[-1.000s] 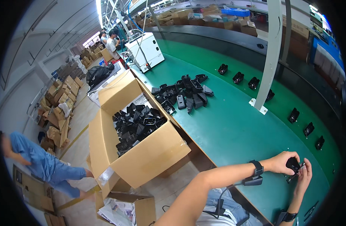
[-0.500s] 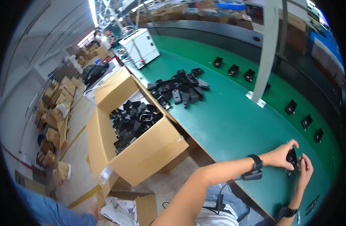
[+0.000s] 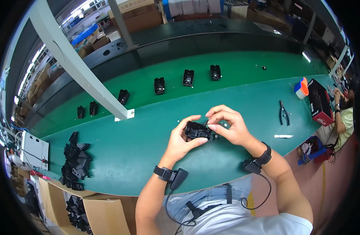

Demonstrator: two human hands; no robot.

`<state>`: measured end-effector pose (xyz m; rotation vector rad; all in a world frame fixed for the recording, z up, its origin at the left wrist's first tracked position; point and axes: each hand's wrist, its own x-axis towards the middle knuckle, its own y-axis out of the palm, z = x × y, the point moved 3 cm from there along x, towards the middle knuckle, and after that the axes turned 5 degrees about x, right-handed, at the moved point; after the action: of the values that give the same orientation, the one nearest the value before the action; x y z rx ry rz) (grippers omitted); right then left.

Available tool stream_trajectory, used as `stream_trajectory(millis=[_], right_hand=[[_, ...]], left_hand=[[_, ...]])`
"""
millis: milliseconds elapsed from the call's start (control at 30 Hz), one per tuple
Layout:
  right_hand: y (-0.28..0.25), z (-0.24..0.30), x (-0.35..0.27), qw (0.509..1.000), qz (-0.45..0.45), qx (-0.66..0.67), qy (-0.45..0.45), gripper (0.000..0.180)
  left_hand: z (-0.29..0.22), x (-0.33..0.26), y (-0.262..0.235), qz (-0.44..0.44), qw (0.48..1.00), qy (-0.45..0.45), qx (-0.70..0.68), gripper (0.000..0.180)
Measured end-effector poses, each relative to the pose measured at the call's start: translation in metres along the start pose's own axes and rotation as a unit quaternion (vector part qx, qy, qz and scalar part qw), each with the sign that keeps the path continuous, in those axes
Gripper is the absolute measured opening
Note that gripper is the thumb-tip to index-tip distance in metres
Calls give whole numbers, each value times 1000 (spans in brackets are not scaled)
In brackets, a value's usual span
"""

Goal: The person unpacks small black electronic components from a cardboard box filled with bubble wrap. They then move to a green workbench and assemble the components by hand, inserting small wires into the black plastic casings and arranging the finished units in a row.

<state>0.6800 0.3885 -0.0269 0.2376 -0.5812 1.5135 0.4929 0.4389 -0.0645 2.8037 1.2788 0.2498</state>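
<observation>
Over the green workbench point(image 3: 140, 149), my left hand point(image 3: 181, 141) grips a small black plastic housing point(image 3: 197, 130) from below and the left. My right hand point(image 3: 229, 124) pinches at the housing's right end with thumb and fingertips. A tiny black piece point(image 3: 215, 136) sits just under my right fingers. Both wrists wear black bands with cabled sensor boxes.
A row of black housings point(image 3: 159, 85) rides the green belt behind. A pile of black parts point(image 3: 75, 159) lies at the left, above an open carton point(image 3: 93, 213). Pliers point(image 3: 283, 113), a red-black box point(image 3: 319, 102), a tape roll point(image 3: 301, 89) and a seated person point(image 3: 342, 117) are right. A grey post point(image 3: 82, 64) slants across.
The view has swung from the carton at the left to the bench in front of me. My hands, still on the black housing, now appear at the centre instead of the lower right.
</observation>
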Motion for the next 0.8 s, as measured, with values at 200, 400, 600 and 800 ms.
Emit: stream_trajectory(millis=[200, 400, 600, 800], right_hand=[[8, 5, -3, 998, 52, 16, -15, 10], [20, 10, -7, 998, 45, 48, -1, 11], [17, -4, -20, 998, -6, 58, 32, 9], [42, -25, -17, 968, 2, 225, 107, 13]], left_hand=[[0, -1, 0, 38, 998, 7, -46, 91], [-4, -4, -2, 58, 995, -1, -79, 93], [-1, 6, 2, 40, 999, -13, 1, 91], [-15, -7, 7, -69, 996, 22, 60, 94]])
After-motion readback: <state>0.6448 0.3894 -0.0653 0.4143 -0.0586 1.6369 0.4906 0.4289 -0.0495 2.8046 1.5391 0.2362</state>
